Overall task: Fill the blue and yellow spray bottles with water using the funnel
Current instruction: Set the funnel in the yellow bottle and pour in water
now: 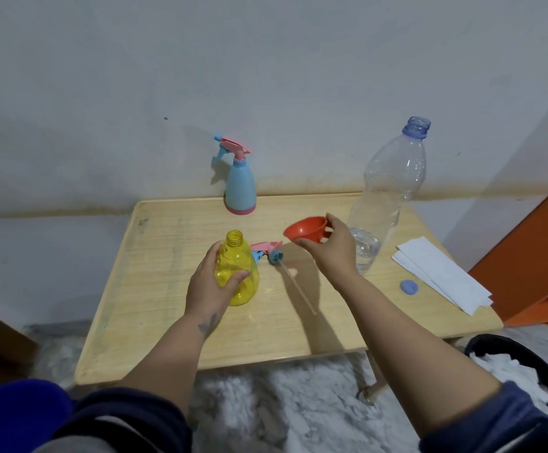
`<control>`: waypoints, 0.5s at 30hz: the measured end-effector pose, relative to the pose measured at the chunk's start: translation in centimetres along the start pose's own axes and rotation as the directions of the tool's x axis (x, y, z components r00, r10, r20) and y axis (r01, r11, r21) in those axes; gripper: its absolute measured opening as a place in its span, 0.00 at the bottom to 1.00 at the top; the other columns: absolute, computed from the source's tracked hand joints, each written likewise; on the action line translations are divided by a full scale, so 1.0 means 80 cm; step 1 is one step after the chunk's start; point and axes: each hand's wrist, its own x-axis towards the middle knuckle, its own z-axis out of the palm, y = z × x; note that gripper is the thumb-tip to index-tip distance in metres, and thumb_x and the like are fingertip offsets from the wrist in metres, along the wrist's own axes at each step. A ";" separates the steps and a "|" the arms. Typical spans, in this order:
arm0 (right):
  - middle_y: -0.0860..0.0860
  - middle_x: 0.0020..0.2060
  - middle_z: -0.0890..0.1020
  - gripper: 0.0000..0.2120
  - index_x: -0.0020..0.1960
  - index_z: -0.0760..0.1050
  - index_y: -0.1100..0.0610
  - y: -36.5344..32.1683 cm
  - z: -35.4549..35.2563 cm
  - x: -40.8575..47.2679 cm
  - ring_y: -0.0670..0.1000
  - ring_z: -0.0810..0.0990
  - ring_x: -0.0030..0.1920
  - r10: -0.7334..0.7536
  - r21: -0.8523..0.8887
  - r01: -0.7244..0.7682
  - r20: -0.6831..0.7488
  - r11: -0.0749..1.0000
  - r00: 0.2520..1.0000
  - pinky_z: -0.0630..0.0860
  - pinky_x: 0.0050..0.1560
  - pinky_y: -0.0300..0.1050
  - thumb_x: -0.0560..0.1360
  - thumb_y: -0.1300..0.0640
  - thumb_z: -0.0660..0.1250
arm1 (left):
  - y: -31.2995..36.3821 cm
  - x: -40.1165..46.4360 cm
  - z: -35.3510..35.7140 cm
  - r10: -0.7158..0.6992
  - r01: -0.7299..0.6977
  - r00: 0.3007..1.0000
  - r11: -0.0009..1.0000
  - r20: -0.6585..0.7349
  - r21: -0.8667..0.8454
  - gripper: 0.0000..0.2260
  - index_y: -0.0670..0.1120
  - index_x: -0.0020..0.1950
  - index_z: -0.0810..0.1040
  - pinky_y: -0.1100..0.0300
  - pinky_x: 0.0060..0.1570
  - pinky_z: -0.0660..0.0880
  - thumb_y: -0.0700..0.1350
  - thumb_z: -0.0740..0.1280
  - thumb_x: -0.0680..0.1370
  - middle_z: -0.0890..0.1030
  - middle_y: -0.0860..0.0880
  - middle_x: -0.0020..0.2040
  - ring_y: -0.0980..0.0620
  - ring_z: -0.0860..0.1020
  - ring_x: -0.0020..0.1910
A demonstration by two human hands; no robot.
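So far, you look to be about midway, judging by how things lie. Furthest left of the task's things, your left hand [215, 282] is wrapped around the yellow spray bottle [238, 273], fingers and thumb curled round its body, steadying it upright on the wooden table [155, 289]. Its neck is open and it looks empty, though through the tinted plastic I can't be sure. Its spray head [271, 251] lies on the table just beside it to the right, dip tube trailing toward you.

Behind, at the table's back edge near the wall, the blue spray bottle [240, 184] stands upright with its pink-and-blue trigger head on. Whether it holds water can't be told, since the body is opaque; the cap being on suggests that half may be done.

Next, your right hand [328, 248] holds the red funnel [305, 232] in the air, to the right of the yellow bottle's mouth and apart from it, thumb and fingers pinching it near the spout, bowl tilted left. Just right of that hand, the clear water bottle [387, 197] stands uncapped with only a little water at the bottom. Its blue cap [408, 287] lies near some white paper sheets [442, 276].

What's left, as I read it: seat the funnel in the yellow neck, pour, then screw the spray head back on.
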 end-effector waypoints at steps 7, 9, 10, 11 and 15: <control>0.51 0.67 0.74 0.41 0.74 0.63 0.57 -0.076 0.005 -0.020 0.46 0.76 0.60 -0.089 0.356 0.036 0.134 0.934 0.987 0.74 0.57 0.41 0.66 0.60 0.78 | 0.001 0.001 -0.002 0.003 -0.003 1.000 1.000 0.020 -0.013 0.30 0.56 0.70 0.66 0.57 0.55 0.72 0.52 0.74 0.71 0.77 0.52 0.62 0.50 0.76 0.60; 0.52 0.66 0.74 0.40 0.73 0.64 0.57 -0.088 0.012 -0.029 0.46 0.76 0.60 -0.106 0.414 0.029 0.164 0.910 0.981 0.74 0.57 0.41 0.66 0.61 0.78 | 0.003 0.000 -0.003 0.000 0.001 1.000 1.000 0.031 -0.018 0.29 0.57 0.69 0.67 0.58 0.55 0.71 0.52 0.74 0.71 0.77 0.53 0.62 0.51 0.75 0.60; 0.52 0.66 0.74 0.39 0.73 0.64 0.57 -0.093 0.014 -0.032 0.46 0.76 0.60 -0.111 0.445 0.021 0.177 0.895 0.978 0.74 0.57 0.40 0.66 0.61 0.78 | 0.003 0.000 -0.004 -0.005 0.006 0.999 1.000 0.035 -0.021 0.29 0.58 0.69 0.67 0.58 0.55 0.71 0.51 0.75 0.71 0.77 0.53 0.62 0.51 0.75 0.60; 0.53 0.66 0.74 0.39 0.73 0.65 0.57 -0.096 0.017 -0.035 0.46 0.76 0.60 -0.116 0.471 0.012 0.192 0.882 0.974 0.74 0.57 0.40 0.66 0.62 0.77 | 0.004 -0.001 -0.004 -0.005 0.006 0.999 1.000 0.040 -0.028 0.28 0.59 0.68 0.67 0.59 0.55 0.71 0.51 0.75 0.71 0.77 0.53 0.61 0.51 0.75 0.59; 0.50 0.63 0.74 0.38 0.73 0.65 0.57 -0.100 0.026 -0.044 0.45 0.76 0.58 -0.138 0.496 -0.015 0.271 0.868 0.953 0.78 0.43 0.32 0.66 0.64 0.77 | 0.003 0.000 -0.005 -0.005 0.007 0.998 0.999 0.057 -0.033 0.28 0.58 0.68 0.67 0.58 0.57 0.72 0.51 0.74 0.71 0.77 0.54 0.62 0.52 0.76 0.60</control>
